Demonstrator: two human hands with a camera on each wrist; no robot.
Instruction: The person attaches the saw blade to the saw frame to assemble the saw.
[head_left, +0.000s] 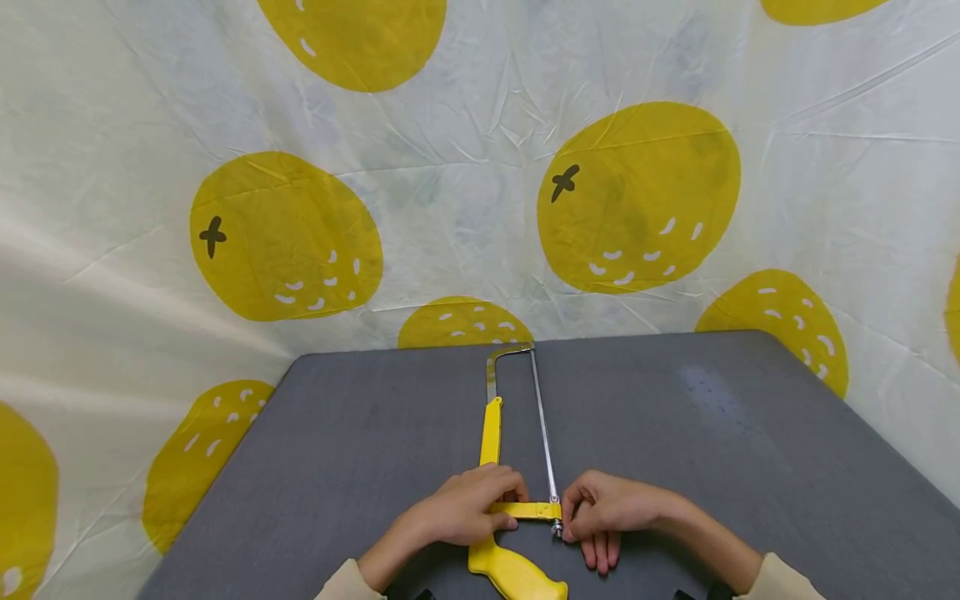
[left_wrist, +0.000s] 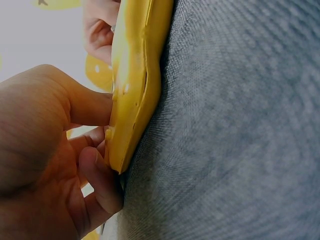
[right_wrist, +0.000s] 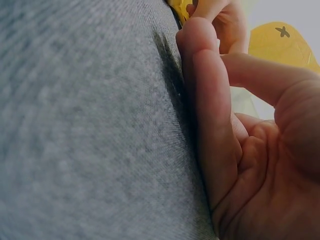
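A hacksaw with a yellow handle [head_left: 517,571] lies flat on the grey tabletop, its silver blade [head_left: 542,425] running away to the far edge. My left hand [head_left: 468,504] grips the yellow frame where it meets the crossbar [head_left: 528,511]; the left wrist view shows thumb and fingers against the yellow handle part [left_wrist: 135,85]. At the blade's near end, my right hand [head_left: 615,504] pinches at the small metal wing nut [head_left: 557,528] with thumb and forefinger. Its other fingers [right_wrist: 212,110] rest along the cloth, and the nut is hidden in the right wrist view.
Grey fabric covers the table [head_left: 375,433], with a pale patch [head_left: 708,392] at the right. Behind and beside it hangs a white curtain [head_left: 465,217] printed with large yellow fruit. The hacksaw's far tip reaches the table's back edge.
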